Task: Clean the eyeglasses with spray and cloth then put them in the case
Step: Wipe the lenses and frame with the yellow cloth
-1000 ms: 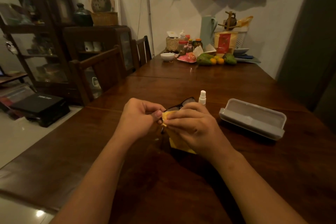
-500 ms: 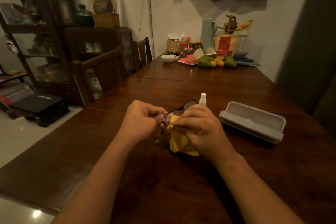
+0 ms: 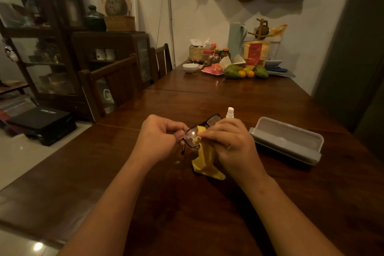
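Observation:
Black-framed eyeglasses (image 3: 212,119) are held just above the dark wooden table (image 3: 207,203). My left hand (image 3: 160,138) grips their near end at the frame's corner. My right hand (image 3: 230,144) pinches a yellow cloth (image 3: 205,162) around the near lens, with the cloth's tail hanging down to the table. A small white spray bottle (image 3: 230,112) stands upright just behind my right hand. The grey glasses case (image 3: 287,140) lies open to the right, with nothing in it.
At the table's far end stand a white bowl (image 3: 190,67), jars, a basket, green and orange fruit (image 3: 245,71) and a pale thermos (image 3: 235,37). Wooden chairs (image 3: 116,81) line the left edge. A dark cabinet and a black box (image 3: 41,118) on the floor are further left.
The cloth has shifted on the near lens as my right hand rubs it, and more of the lens now shows. The glasses sit slightly more tilted. Case and bottle have not moved.

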